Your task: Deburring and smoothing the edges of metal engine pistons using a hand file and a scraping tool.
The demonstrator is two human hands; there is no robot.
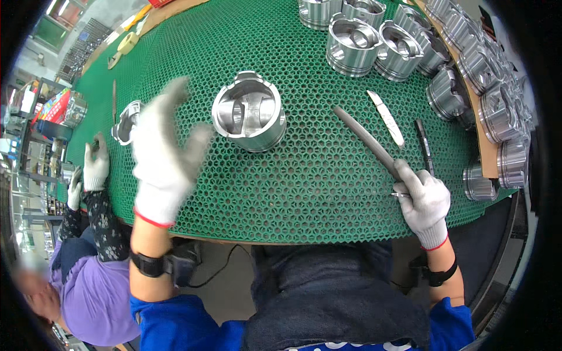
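Note:
My left hand [164, 143], in a white glove, is raised over the green mat with thumb and fingers apart, holding nothing. Just right of it a shiny metal piston [250, 111] stands on the mat, its hollow side up. My gloved right hand [424, 199] is closed around the near end of a long flat metal file [369, 142], which points away to the upper left. A small metal tip [400, 195] pokes out beside the same hand; the rest of it is hidden. Another piston [124, 123] is partly covered by my left hand.
A white-handled knife [386, 119] and a black pen [424, 146] lie beyond my right hand. Several pistons [353, 50] stand far right, with more behind a cardboard strip [487, 149]. At left a co-worker's gloved hand [96, 164] rests near the green mat's [281, 205] edge.

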